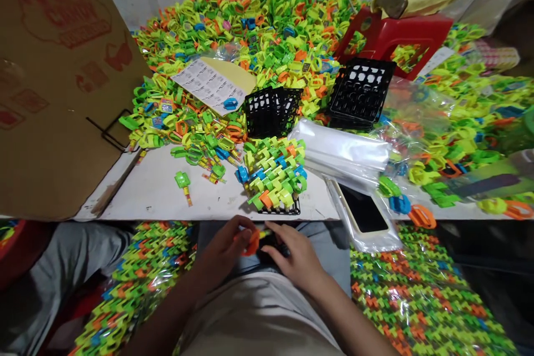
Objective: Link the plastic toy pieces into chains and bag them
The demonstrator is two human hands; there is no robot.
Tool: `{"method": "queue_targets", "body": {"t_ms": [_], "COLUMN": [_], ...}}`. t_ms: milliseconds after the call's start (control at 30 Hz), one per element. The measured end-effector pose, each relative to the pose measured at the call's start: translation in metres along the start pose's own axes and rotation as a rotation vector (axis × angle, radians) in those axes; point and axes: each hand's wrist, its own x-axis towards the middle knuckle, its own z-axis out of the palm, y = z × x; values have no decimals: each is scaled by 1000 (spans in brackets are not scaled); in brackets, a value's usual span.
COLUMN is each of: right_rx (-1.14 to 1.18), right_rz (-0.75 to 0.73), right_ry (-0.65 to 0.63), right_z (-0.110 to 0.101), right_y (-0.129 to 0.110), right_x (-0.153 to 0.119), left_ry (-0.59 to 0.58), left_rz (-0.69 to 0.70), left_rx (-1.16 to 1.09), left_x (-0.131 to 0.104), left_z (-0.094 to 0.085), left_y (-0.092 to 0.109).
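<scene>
Over my lap, just below the table edge, my left hand (233, 242) pinches an orange plastic toy watch (251, 243). A small yellow candy tube (263, 233) sticks out from its right side. My right hand (294, 256) has its fingers curled around the tube's far end; its exact grip is partly hidden. Right above my hands, a black grid tray (292, 208) bears tight rows of green, yellow, orange and blue toy watches (275, 172). To the left lies a green toy watch (182, 179) with a candy tube (187, 197) extending from it.
A big heap of toy watches (250, 28) covers the table's back. Stacked black trays (362, 92), a sticker sheet (208, 83), clear bags (342, 144) and a bagged phone (362, 208) lie around. A cardboard box (54, 122) stands left, a red stool (413, 33) at back right.
</scene>
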Motion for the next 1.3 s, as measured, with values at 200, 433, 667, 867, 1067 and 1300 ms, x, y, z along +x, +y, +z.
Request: {"method": "queue_targets", "body": {"t_ms": [200,433,667,867,1067,1300], "right_rx": [-105,100,266,92,-130,-193], "right_rz": [43,282,405,307,146,231], "right_ry": [49,328,346,359,268,2], "right_z": [-16,-32,-22,-18,-14,-22], "right_y": [9,64,72,74,71,63], "right_x": [3,10,6,5,9,28], "left_ry": [-71,275,193,201,228,272], "left_rz": [214,603,515,539,553,502], "left_rx": [223,1037,1311,1314,1256,1208], "left_x": [1,56,81,78,78,83], "left_z": [21,33,49,47,52,61], "left_y": [26,42,26,28,29,32]}}
